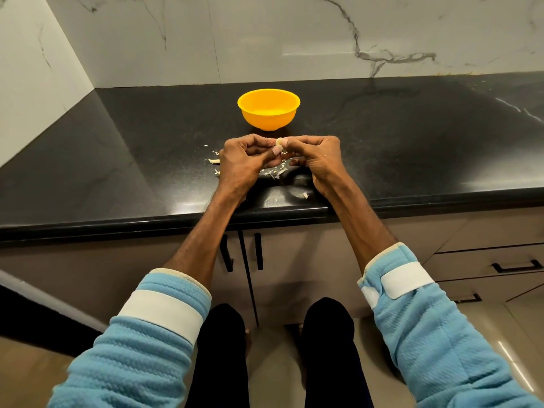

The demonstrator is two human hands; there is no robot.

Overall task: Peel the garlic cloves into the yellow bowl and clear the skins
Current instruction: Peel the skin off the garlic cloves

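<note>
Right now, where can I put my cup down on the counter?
Bare counter lies right of the bowl, and left of it toward the corner. It's crowded in front of the bowl: the left hand and right hand pinch a clove there, with skins scattered beneath.

A single wide-angle view from the person's head looks forward and steeply down. The black surface [117, 160] crosses mid-frame, near enough that both forearms [200, 245] reach over its near edge. The yellow bowl [268, 113] sits just above centre. A marble wall [265, 39] fills the far top, while cabinet doors [279, 260], floor [273, 363] and blue sleeves [141, 348] fill the near bottom.
</note>
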